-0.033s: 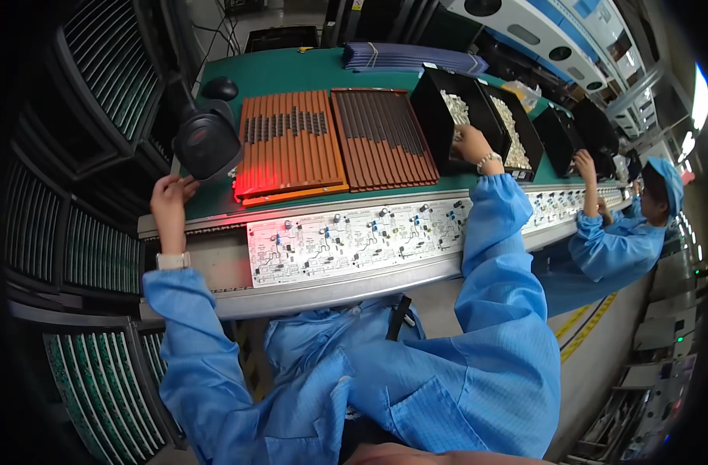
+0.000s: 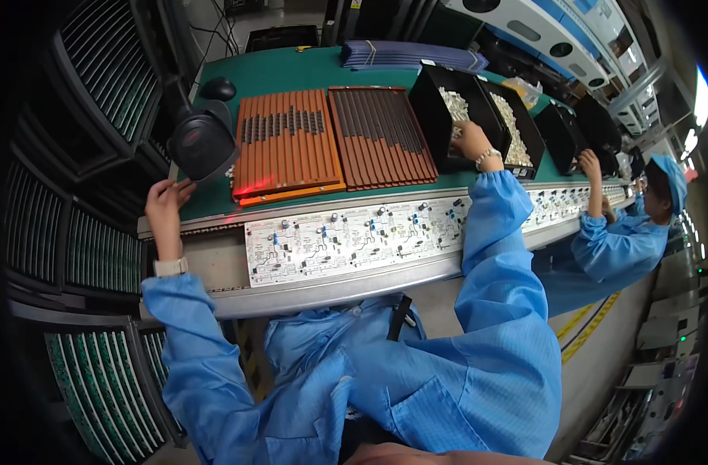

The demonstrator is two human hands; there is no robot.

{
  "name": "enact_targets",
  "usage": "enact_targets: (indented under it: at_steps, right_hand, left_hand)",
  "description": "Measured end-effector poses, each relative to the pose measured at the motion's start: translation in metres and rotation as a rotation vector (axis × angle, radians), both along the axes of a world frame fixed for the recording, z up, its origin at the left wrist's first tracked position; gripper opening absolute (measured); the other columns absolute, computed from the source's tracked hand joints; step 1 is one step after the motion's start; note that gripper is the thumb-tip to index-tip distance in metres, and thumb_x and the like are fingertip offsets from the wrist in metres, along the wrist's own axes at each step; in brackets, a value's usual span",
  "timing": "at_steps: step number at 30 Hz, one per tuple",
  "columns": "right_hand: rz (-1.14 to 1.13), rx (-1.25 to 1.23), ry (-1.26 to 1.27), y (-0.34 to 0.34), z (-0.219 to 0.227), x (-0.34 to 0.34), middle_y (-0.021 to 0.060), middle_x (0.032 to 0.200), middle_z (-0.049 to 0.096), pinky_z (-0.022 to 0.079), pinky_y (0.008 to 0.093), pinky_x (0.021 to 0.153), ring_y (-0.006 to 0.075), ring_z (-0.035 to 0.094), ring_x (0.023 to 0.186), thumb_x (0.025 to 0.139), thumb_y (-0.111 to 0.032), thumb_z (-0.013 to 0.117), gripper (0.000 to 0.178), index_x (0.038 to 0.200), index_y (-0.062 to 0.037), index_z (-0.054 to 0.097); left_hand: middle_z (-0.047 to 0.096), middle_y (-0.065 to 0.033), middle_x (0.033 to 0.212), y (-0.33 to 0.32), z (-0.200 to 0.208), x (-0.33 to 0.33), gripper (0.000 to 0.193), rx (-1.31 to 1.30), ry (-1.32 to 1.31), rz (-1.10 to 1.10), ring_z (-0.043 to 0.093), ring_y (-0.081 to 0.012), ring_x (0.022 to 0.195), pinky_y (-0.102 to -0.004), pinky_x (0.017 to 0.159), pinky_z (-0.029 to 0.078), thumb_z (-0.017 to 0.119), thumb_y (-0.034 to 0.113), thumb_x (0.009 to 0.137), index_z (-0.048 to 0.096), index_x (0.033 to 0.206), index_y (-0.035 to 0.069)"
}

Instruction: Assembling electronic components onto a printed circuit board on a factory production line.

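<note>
Red glow (image 2: 255, 189) now gone from my white board (image 2: 352, 239); right hand (image 2: 472, 142) in black bin (image 2: 426, 116), 2 o'clock; left hand (image 2: 166, 200), 9 o'clock; can't tell either grip; reach seems unaffected.

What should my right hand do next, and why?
Perhaps pinch one of the pale parts and lift it out: your right hand reaches into the black bin holding them, and white circuit boards lie nearer you. Whether it grips one is hidden.

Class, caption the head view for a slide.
Right hand in a black bin of white parts, populated circuit boards on a conveyor.
</note>
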State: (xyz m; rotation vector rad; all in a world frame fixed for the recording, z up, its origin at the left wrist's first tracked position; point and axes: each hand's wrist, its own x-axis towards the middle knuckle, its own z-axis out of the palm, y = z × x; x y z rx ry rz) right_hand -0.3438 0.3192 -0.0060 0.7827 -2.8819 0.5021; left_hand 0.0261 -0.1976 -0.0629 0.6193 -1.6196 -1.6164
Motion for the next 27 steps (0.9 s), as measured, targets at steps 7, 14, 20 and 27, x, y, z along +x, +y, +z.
enact_targets:
  at_steps: [7, 14, 20, 27]
  right_hand:
    - [-0.018, -0.152, 0.062, -0.006, 0.000, 0.006, 0.0192, 0.088, 0.072, 0.056, 0.0363, 0.074, 0.0297, 0.072, 0.082, 0.071, -0.013, 0.076, 0.027, 0.094, 0.0000, 0.073]
    - [-0.072, -0.402, 0.288, -0.009, -0.007, 0.017, 0.0179, 0.086, 0.072, 0.056, 0.0384, 0.072, 0.0333, 0.070, 0.080, 0.084, -0.023, 0.073, 0.026, 0.098, -0.0017, 0.073]
    - [0.003, -0.624, 0.401, -0.014, -0.010, 0.019, 0.0154, 0.093, 0.073, 0.055, 0.0348, 0.072, 0.0274, 0.071, 0.082, 0.087, -0.021, 0.070, 0.025, 0.104, -0.0035, 0.073]
    - [0.155, -0.810, 0.420, -0.021, 0.001, 0.033, 0.0114, 0.088, 0.073, 0.054, 0.0289, 0.068, 0.0193, 0.071, 0.075, 0.088, -0.017, 0.070, 0.021, 0.105, -0.0060, 0.074]
  left_hand:
    - [0.070, -0.0173, 0.104, 0.079, 0.044, 0.051, 0.024, -0.107, -0.104, -0.035, 0.071, -0.0204, 0.087, -0.0236, 0.076, 0.052, 0.056, 0.015, 0.101, 0.056, 0.116, -0.003]
    - [0.070, -0.0173, 0.098, 0.217, 0.049, 0.006, 0.019, -0.198, -0.220, -0.419, 0.071, -0.0202, 0.081, -0.0282, 0.072, 0.055, 0.054, 0.006, 0.099, 0.056, 0.114, -0.006]
    - [0.067, -0.0125, 0.091, 0.262, 0.038, -0.019, 0.011, -0.826, -0.384, -0.564, 0.066, -0.0212, 0.080, -0.0315, 0.071, 0.050, 0.061, 0.005, 0.091, 0.062, 0.100, -0.002]
    - [0.060, -0.0102, 0.083, 0.265, 0.023, -0.030, 0.008, -1.176, -0.356, -0.454, 0.059, -0.0282, 0.083, -0.0384, 0.080, 0.042, 0.066, 0.007, 0.081, 0.062, 0.088, 0.004]
